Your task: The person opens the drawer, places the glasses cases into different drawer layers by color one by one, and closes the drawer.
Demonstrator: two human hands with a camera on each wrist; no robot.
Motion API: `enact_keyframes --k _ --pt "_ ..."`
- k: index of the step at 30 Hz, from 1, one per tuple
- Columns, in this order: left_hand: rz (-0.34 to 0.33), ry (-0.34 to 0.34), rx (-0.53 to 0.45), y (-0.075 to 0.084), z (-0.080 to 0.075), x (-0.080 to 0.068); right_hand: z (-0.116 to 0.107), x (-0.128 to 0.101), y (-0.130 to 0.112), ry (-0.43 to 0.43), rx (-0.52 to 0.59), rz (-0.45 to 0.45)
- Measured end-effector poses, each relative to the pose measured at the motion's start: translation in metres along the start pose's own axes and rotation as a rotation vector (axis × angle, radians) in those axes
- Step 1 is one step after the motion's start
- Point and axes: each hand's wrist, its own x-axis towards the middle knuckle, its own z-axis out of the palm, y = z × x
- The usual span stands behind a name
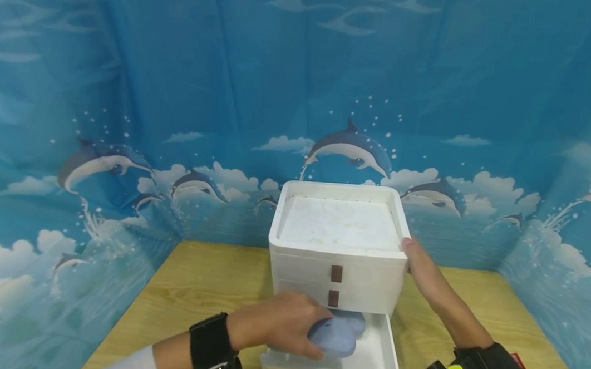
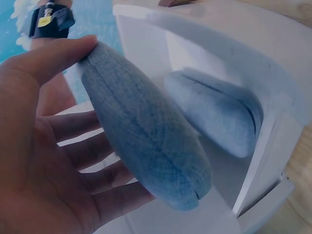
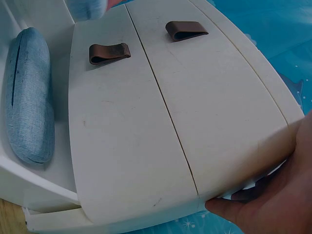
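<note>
My left hand (image 1: 288,320) holds a soft blue glasses case (image 2: 146,126), its thumb on one end and its fingers along the underside. This case is over the pulled-out lower drawer (image 1: 379,345) of a white drawer cabinet (image 1: 300,279). A second blue glasses case (image 3: 30,97), with a dark seam along it, lies inside that drawer. At the cabinet's right side, my right hand (image 1: 423,272) grips the top edge, with the thumb at the rim and the other fingers against the side wall.
The cabinet stands on a wood-grain table (image 1: 210,275). Its shallow top tray (image 1: 341,223) has a raised rim. Two upper drawers with brown pull tabs (image 3: 109,52) are closed. Behind hangs a blue dolphin-print curtain (image 1: 230,92).
</note>
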Motion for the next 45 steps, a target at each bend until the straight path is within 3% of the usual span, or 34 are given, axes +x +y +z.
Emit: enact_keyframes --k 6,16,22,29,36,45 --pt "0.0 -0.015 -0.036 0.004 0.014 0.012 0.0 -0.002 0.001 -0.001 -0.015 0.008" --pt "-0.015 -0.171 -0.112 0.004 0.028 0.026 0.004 0.001 0.001 0.001 -0.009 0.014" --pt "-0.087 -0.267 -0.267 0.0 0.034 0.033 0.003 0.002 0.001 -0.001 -0.021 -0.002" --pt "-0.099 -0.28 -0.356 -0.002 0.038 0.039 0.002 0.002 0.0 0.011 -0.033 -0.021" --pt "-0.104 -0.3 -0.299 0.001 0.046 0.043 0.001 0.003 0.001 0.014 -0.019 -0.016" --pt "-0.086 -0.206 -0.107 0.004 0.063 0.045 -0.001 0.002 0.001 0.002 -0.019 0.019"
